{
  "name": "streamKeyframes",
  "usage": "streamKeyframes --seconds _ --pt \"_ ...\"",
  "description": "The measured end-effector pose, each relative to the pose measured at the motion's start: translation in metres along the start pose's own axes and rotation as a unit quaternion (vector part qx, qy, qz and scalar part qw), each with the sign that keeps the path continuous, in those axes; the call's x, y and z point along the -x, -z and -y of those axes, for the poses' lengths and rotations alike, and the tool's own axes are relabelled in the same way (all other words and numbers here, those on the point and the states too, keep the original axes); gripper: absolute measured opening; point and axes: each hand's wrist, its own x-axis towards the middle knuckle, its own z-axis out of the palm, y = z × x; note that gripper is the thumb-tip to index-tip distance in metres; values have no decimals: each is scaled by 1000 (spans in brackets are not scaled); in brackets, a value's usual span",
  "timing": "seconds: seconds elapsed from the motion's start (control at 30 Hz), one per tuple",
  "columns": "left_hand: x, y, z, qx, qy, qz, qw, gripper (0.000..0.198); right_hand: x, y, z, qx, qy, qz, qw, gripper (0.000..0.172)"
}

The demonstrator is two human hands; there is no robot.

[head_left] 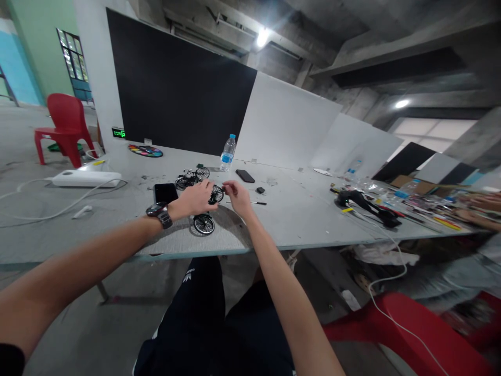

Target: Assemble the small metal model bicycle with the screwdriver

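Note:
My left hand (198,198), with a dark watch (159,213) on its wrist, is closed over a black miniature bicycle (204,224). One spoked wheel shows below the hand and another wheel (216,195) stands out past the fingers; the frame is mostly hidden. Close to that wheel's right side, my right hand (237,197) has its thumb and fingers pressed together. Anything between them is too small to tell. Behind my left hand stands a second black miniature bicycle (188,179). A thin screwdriver (258,202) lies just right of my right hand.
Nearby on the table (297,219) are a black phone (245,175), a water bottle (227,154), a small black block (260,190) and another dark phone (166,193). A white power strip (86,178) lies left; tools and cables clutter the right. A person's hand (483,202) shows far right.

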Motion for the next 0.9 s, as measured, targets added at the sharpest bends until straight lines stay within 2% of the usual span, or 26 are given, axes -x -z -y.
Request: streamKeyframes --seconds 0.1,0.17,0.23,0.3,0.37,0.47,0.6,0.7,0.8,0.9 --pt "0 1 -1 -6 5 7 1000 70 -7 18 4 76 -7 -42 996 35" --pt "0 1 -2 -13 0 11 1000 71 -13 34 6 150 -31 -46 987 29" --pt "0 0 -1 -18 -8 12 1000 67 -20 49 8 223 -56 8 973 22" --pt "-1 -1 -1 -20 -13 8 1000 64 -24 60 9 281 -76 108 951 17" --pt "-1 -2 0 -21 -14 4 1000 63 -24 66 7 323 -93 180 925 16" --pt "0 -3 0 -22 -15 2 1000 61 -20 68 1 370 -87 221 898 16" --pt "0 -3 0 -23 -14 0 1000 60 -12 64 -8 411 -42 227 882 12" --pt "1 -3 0 -26 -14 2 1000 60 -8 59 -12 433 -33 223 873 9" --pt "1 -1 -1 -28 -15 4 999 60 -4 56 -12 457 -32 201 866 14" --pt "2 1 -1 -30 -13 8 999 62 1 59 -11 455 -44 159 875 21"
